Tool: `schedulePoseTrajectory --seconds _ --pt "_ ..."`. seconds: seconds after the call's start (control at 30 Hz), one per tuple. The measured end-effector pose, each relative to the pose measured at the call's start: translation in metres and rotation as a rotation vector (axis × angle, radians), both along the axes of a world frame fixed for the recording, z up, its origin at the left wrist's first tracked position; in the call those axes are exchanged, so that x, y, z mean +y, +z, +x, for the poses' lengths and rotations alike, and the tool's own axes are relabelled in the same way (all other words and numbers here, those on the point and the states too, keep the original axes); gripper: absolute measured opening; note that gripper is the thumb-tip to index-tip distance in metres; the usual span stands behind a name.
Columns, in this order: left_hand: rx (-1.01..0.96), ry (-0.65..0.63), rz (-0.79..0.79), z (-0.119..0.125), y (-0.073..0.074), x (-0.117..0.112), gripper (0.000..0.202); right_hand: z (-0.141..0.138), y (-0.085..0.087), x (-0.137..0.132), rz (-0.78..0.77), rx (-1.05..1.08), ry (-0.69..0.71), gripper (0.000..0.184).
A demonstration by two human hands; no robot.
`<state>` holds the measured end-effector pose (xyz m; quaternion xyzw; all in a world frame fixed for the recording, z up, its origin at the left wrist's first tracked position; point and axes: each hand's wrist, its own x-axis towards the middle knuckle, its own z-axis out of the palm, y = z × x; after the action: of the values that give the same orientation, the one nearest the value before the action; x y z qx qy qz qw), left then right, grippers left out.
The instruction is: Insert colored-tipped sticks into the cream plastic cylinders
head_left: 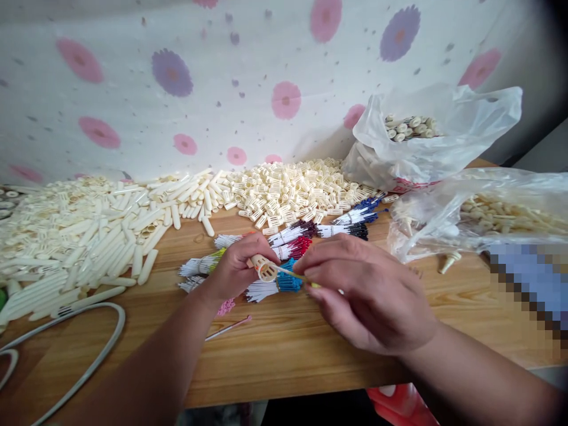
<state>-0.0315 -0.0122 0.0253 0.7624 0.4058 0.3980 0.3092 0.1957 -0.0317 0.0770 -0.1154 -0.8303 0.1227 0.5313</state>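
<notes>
My left hand (237, 263) is closed around a cream slotted plastic tube (267, 270), its open slotted end facing right. My right hand (368, 290) pinches a thin white pen refill with a yellow end (296, 274), whose white tip reaches the mouth of the tube. How far the tip goes in I cannot tell. Below and behind the hands lie banded bundles of white refills with coloured ends: blue (289, 276), red (298, 246), black (355, 231) and others. A single refill with a pink end (228, 327) rests on the wood in front of my left hand.
A heap of short slotted tubes (302, 186) lies at the back, with long cream barrels (119, 248) at left. Plastic bags (426, 154) of parts stand at right, near a small cone-shaped piece (449, 262). A white cable (118, 331) loops at front left.
</notes>
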Motion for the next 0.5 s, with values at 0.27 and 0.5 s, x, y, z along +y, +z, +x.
schedulePoseTrajectory --seconds 0.27,0.5 --pt "0.060 -0.039 0.057 -0.008 -0.006 0.005 0.013 -0.006 -0.005 0.003 -0.066 0.033 -0.047 0.016" --pt "0.128 -0.034 0.088 -0.008 0.005 0.000 0.048 -0.015 -0.022 0.013 -0.011 -0.071 -0.157 0.015"
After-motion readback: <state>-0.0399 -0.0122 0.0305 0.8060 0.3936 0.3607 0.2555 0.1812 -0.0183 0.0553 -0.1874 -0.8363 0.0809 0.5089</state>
